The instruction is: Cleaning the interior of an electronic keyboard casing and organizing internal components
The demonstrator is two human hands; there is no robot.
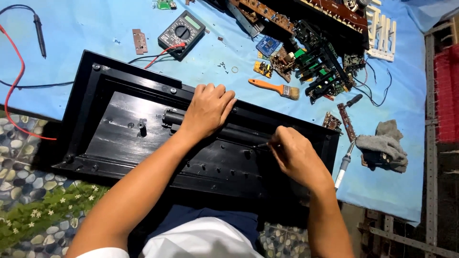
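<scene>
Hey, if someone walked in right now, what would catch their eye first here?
Probably the long black plastic casing lying across the blue cloth, with the left hand pressed on its middle and the right hand working a thin tool into it. Behind it lie a multimeter, an orange-handled brush and scattered circuit boards.

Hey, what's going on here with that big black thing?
A person leans over a long black plastic casing lying open on a blue cloth. The left hand presses down on its raised middle bar, while the right hand holds a thin screwdriver against it. Circuit boards, a multimeter and a brush lie nearby.
</scene>
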